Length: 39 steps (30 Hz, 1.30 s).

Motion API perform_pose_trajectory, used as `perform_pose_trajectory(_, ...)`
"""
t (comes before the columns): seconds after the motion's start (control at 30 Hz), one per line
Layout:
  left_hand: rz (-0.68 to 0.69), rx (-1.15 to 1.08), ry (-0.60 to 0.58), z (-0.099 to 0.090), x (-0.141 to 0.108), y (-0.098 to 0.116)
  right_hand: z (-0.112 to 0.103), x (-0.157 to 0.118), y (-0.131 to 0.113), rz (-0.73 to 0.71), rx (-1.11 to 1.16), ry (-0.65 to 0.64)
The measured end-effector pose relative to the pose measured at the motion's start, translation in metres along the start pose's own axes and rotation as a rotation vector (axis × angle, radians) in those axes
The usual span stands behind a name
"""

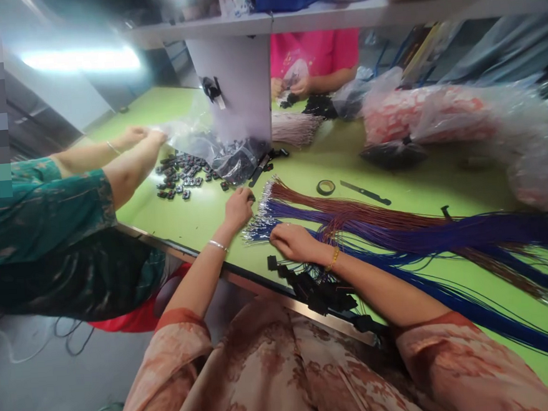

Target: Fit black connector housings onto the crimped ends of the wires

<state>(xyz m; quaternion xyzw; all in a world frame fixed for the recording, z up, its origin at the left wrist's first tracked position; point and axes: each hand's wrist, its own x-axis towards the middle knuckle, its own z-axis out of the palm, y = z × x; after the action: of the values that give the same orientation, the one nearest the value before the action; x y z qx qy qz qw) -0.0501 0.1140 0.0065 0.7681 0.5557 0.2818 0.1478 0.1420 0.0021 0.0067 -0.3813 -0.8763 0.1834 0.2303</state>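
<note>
My left hand (240,209) is closed on a small black connector (251,197), which shows partly at its fingertips. To its right, my right hand (296,243) has its fingers curled together at the ends of the blue wires (259,230); what it grips is mostly hidden, but it seems to be a blue wire. Silvery terminals tip the fanned wire ends between both hands. Purple wires (297,212) and brown wires (311,196) lie beyond the blue ones. Beside my right wrist, a heap of black connector housings (315,290) lies along the table edge.
On the green table (200,226) lie loose black connectors (184,171), a bag of black parts (238,161), a tape roll (326,187) and a dark blade-like strip (366,193). A co-worker's arms (125,159) reach in at left; another person (315,58) works opposite. A shelf (224,27) spans above.
</note>
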Motion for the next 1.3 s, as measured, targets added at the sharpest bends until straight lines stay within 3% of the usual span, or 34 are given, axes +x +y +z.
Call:
perform_pose_trajectory(0.17, -0.212, -0.424, 0.154, -0.031, -0.026, -0.007, -0.004, 0.003, 0.002, 0.074, 0.204, 0.116)
perform_pose_trajectory(0.3, -0.439, -0.916, 0.037, -0.047, -0.058, 0.001, -0.010, 0.006, -0.002, 0.168, 0.341, 0.129)
perform_pose_trajectory(0.43, -0.533, -1.183, -0.052, -0.047, -0.093, 0.025, -0.011, 0.007, -0.005, 0.178, 0.438, 0.133)
perform_pose_trajectory(0.57, -0.528, -1.235, -0.067, -0.035, -0.112, 0.046, -0.009, 0.006, -0.005, 0.190, 0.437, 0.158)
perform_pose_trajectory(0.8, -0.544, -1.299, -0.112, -0.021, -0.120, 0.063, -0.011, 0.002, -0.005, 0.201, 0.462, 0.180)
perform_pose_trajectory(1.3, -0.579, -1.517, -0.153, -0.006, -0.113, 0.059, -0.015, 0.002, -0.011, 0.155, 0.297, 0.185)
